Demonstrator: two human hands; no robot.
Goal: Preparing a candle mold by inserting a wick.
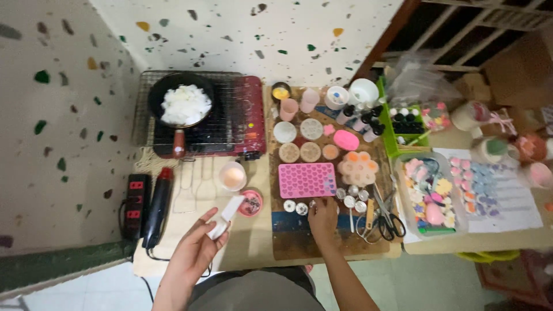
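The left hand is raised above the near edge of the low wooden table, its fingers curled around a small white rectangular object that sticks out past the fingertips toward a round pink tin. The right hand reaches down onto the worn wooden board, fingertips pinched together at a small round metal cup in the row lying just below the pink silicone mould; whether the cup is actually grasped is too small to tell. Scissors lie just right of that hand. Farther back, a black pan of white wax flakes sits on a red portable stove, and a black heat gun rests beside a power strip at the left.
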